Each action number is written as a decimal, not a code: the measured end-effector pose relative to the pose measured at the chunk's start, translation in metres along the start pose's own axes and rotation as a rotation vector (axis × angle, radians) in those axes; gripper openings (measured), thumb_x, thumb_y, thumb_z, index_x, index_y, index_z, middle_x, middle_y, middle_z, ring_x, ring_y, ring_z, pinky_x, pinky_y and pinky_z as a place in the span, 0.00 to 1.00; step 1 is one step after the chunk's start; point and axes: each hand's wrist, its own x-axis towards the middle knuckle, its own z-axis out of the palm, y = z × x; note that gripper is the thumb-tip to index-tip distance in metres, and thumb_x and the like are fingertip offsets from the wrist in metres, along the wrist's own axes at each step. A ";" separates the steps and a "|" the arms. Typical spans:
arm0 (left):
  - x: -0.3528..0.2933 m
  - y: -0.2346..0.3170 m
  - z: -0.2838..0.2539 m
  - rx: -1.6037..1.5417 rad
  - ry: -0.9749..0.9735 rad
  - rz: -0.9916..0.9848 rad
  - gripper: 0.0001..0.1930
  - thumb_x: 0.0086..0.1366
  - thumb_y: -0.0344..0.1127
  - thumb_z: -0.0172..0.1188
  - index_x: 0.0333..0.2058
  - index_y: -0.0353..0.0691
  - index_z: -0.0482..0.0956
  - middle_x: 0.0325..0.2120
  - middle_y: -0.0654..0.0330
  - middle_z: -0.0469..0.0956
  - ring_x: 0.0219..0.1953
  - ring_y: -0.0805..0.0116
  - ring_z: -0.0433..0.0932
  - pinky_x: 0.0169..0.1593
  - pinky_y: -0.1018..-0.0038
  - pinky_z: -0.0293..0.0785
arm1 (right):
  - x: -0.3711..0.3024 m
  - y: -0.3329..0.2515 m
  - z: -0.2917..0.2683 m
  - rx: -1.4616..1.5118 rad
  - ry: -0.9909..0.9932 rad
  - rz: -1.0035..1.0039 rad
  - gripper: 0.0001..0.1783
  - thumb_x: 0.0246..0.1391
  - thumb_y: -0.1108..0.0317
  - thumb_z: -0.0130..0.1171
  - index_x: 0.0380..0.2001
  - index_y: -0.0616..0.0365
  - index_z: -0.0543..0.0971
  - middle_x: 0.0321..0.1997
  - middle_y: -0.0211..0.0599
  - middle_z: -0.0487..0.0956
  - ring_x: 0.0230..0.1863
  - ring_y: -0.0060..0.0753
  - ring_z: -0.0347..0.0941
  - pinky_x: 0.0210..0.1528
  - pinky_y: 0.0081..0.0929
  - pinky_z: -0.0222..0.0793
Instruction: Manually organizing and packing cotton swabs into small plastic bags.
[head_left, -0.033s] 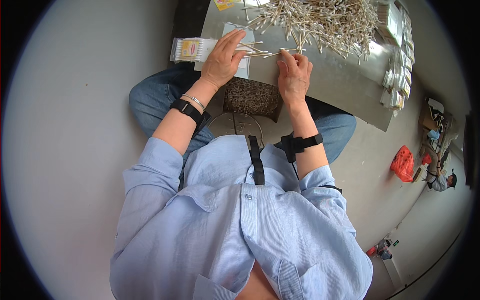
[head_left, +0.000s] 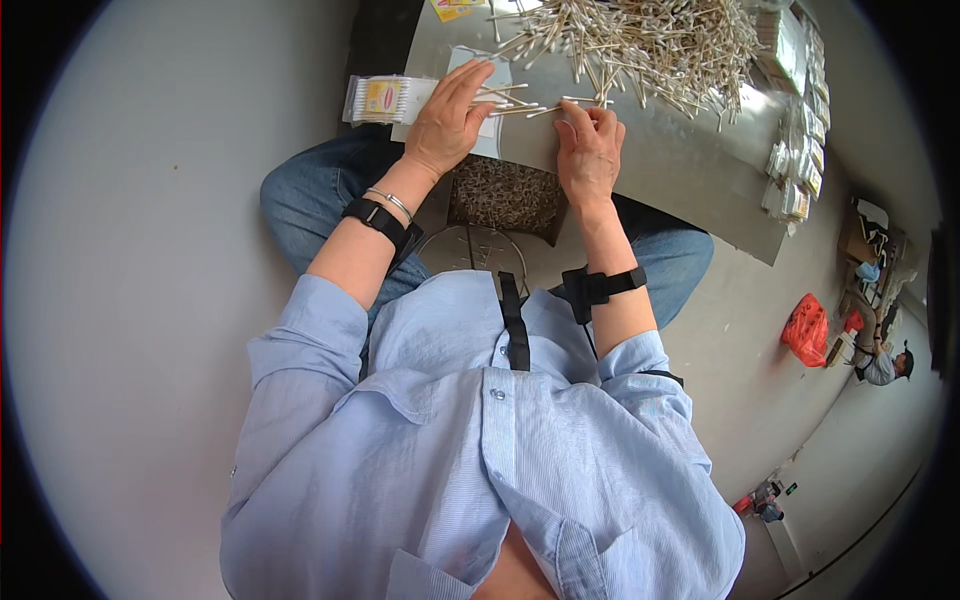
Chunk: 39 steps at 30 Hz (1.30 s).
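My left hand lies palm down near the table edge, fingers stretched out and close together. Several loose cotton swabs stick out from beside its thumb, over a light flat sheet. Left of that hand lies a clear pack of cotton swabs with a yellow label. My right hand is curled, its fingertips on a cotton swab at the table; the thumb's hold is partly hidden. A large heap of loose cotton swabs spreads beyond both hands.
Filled packs line the right edge of the metal table. An open box of swabs stands below the front edge, above a round stool rim. A red bag and a seated person are far right.
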 end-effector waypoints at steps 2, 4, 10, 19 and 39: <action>0.001 0.000 0.002 -0.019 0.015 -0.006 0.25 0.60 0.32 0.58 0.57 0.44 0.66 0.54 0.55 0.70 0.58 0.56 0.67 0.59 0.66 0.67 | 0.005 0.001 -0.001 -0.015 -0.058 -0.002 0.10 0.49 0.67 0.63 0.37 0.45 0.79 0.40 0.33 0.70 0.42 0.41 0.66 0.44 0.35 0.68; 0.001 0.000 0.002 -0.006 0.015 -0.014 0.25 0.60 0.32 0.59 0.56 0.44 0.67 0.54 0.54 0.70 0.57 0.56 0.68 0.59 0.66 0.67 | 0.006 0.002 -0.002 -0.016 -0.064 -0.038 0.08 0.48 0.67 0.63 0.34 0.45 0.79 0.39 0.32 0.70 0.42 0.41 0.66 0.43 0.35 0.68; 0.000 0.001 0.000 -0.014 0.026 -0.039 0.22 0.62 0.31 0.56 0.56 0.44 0.68 0.52 0.53 0.72 0.56 0.55 0.69 0.57 0.66 0.69 | 0.000 -0.018 0.008 0.015 -0.094 -0.224 0.06 0.45 0.68 0.62 0.30 0.47 0.78 0.38 0.31 0.70 0.40 0.40 0.66 0.40 0.34 0.66; 0.001 -0.005 -0.005 -0.372 0.171 -0.186 0.18 0.70 0.35 0.41 0.57 0.42 0.67 0.52 0.51 0.73 0.56 0.51 0.71 0.57 0.67 0.67 | -0.001 -0.035 0.016 0.024 0.022 -0.200 0.24 0.42 0.66 0.67 0.45 0.54 0.74 0.48 0.35 0.71 0.50 0.45 0.64 0.52 0.40 0.61; 0.003 -0.009 -0.006 -0.580 0.185 -0.195 0.27 0.73 0.50 0.36 0.59 0.34 0.62 0.56 0.45 0.69 0.60 0.56 0.67 0.62 0.67 0.61 | -0.022 -0.060 0.025 0.507 -0.070 0.047 0.29 0.45 0.80 0.62 0.52 0.63 0.66 0.49 0.48 0.65 0.46 0.46 0.69 0.44 0.34 0.71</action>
